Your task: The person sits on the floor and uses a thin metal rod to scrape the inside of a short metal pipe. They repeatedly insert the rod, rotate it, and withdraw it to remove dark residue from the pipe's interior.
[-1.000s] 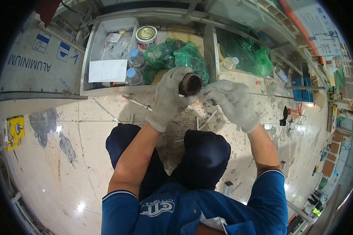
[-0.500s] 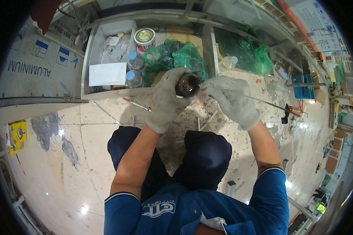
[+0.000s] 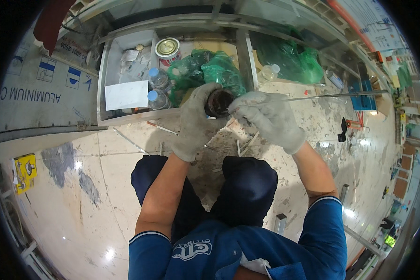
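My left hand [image 3: 195, 122], in a grey work glove, is wrapped round a small round container [image 3: 220, 101] with a dark brown inside. Its open mouth faces up toward me. Beside it my right hand [image 3: 268, 119], gloved alike, pinches a thin metal rod [image 3: 312, 97] that sticks out to the right. The right fingertips are at the container's rim. Whether the rod's near end dips inside is hidden by the fingers. Both hands are held above my knees, in front of a low frame compartment.
A white-walled compartment [image 3: 103, 84] ahead holds a paint can [image 3: 168, 49], two bottles with blue caps [image 3: 158, 99], a white sheet [image 3: 127, 95] and green plastic bags [image 3: 221, 70]. Thin strips [image 3: 130, 140] lie on the stained floor [image 3: 102, 210]. A yellow box [image 3: 25, 172] is at far left.
The rod's far end has swung upward, from slanting down to the right to nearly level. My right hand has tilted with it. The left hand and container have shifted slightly left.
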A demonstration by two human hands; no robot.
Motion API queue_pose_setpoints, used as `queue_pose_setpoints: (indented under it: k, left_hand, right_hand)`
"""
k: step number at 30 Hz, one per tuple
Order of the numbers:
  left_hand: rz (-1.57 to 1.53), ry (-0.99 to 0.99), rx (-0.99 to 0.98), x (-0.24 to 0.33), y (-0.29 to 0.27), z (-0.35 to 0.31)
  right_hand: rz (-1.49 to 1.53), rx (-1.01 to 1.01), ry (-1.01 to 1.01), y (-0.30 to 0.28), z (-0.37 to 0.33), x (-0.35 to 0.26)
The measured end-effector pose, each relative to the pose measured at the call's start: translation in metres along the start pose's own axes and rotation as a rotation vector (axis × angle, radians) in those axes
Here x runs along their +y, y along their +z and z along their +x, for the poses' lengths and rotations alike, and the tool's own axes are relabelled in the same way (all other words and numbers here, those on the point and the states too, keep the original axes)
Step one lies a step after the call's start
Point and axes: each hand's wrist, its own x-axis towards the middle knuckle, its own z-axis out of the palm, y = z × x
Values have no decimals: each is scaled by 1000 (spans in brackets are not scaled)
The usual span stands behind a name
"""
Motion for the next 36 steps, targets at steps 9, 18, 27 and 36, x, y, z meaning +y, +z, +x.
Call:
queue_pose_setpoints:
  k: [9,18,27,36]
  left_hand:
    - [24,41,8,2,-2,0]
    - [41,76,31,4,-2,-2]
    - [33,119,44,0,2,-3]
    - [45,131,48,2,4,-2]
  right_hand:
    - [-73,1,-8,0,-1,-3]
    - [-148,80,-50,2,0,-4]
    - [-199,140,-71,3,4,-4]
    - [38,83,81,3,2,-7]
